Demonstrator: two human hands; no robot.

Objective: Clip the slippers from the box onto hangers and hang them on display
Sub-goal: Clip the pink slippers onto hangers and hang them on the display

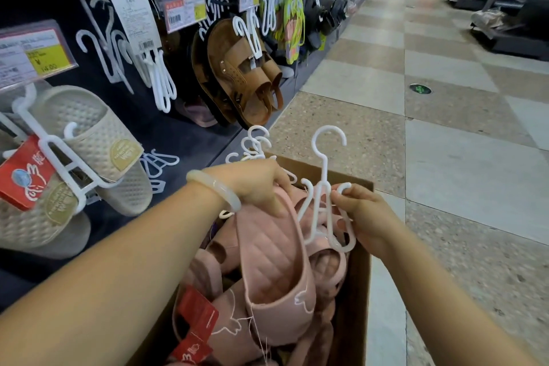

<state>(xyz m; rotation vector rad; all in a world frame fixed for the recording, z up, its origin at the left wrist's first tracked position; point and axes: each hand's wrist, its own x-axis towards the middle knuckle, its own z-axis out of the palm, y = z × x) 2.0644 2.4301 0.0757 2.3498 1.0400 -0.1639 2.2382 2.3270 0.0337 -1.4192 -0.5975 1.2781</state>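
Two forearms reach centre-frame: left hand grips one pink slipper, right hand pinches one white hanger over the box.

Dark display wall runs up left of hands. Beige slippers with red tag hang far left of left hand. Brown sandals hang above left hand. Yellow price labels higher up wall. Tiled floor stretches right of right hand; green floor marker above it.
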